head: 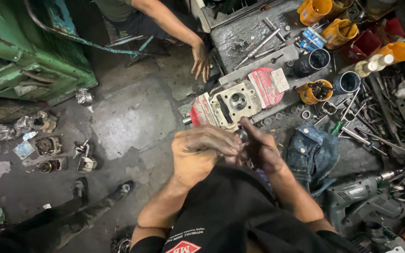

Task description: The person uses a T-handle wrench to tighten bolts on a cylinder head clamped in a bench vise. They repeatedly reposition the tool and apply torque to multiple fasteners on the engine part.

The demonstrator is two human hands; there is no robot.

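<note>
Both hands work a small metal part over the floor.
Left hand point(202, 152) and right hand point(258, 149) fingers pinch the small metal part point(243, 135); cylinder head point(233, 104) at 12 o'clock.

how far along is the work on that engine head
Done: the cylinder head lies bare on the floor, stripped parts scattered to the left. In hand: left hand and right hand together grip a small dark metal part. Left: loose rings and tools still out; nothing refitted.

small dark metal part point(243, 135), mostly hidden, pinched between both greasy hands.
</note>
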